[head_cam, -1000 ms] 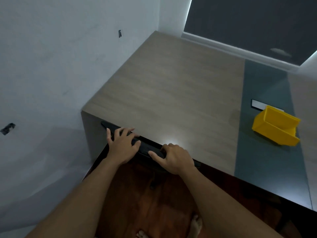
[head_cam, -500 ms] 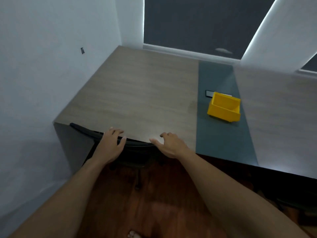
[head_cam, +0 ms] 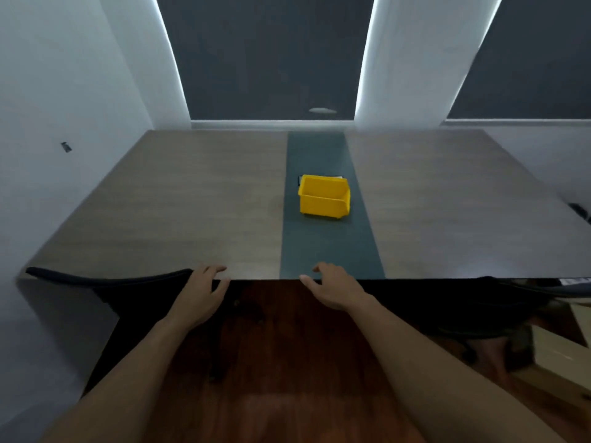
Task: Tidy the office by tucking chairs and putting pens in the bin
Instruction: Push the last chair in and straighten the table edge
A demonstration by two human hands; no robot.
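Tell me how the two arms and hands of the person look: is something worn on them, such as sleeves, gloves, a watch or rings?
Nothing is worn. The left hand and the right hand are bare, without gloves. Both forearms are uncovered down to the bottom edge of the picture, so no sleeve shows. No watch or bracelet is seen on either wrist. No ring is visible, though the dim, slightly blurred picture could hide a thin one.

a wide wood-grain desk with a dark grey-green strip down its middle (head_cam: 198,212) carries a small yellow plastic open-fronted bin (head_cam: 323,196), which sits on that strip. just behind the bin, touching it, lies a flat dark rectangular plate with a pale edge (head_cam: 300,179), mostly hidden.
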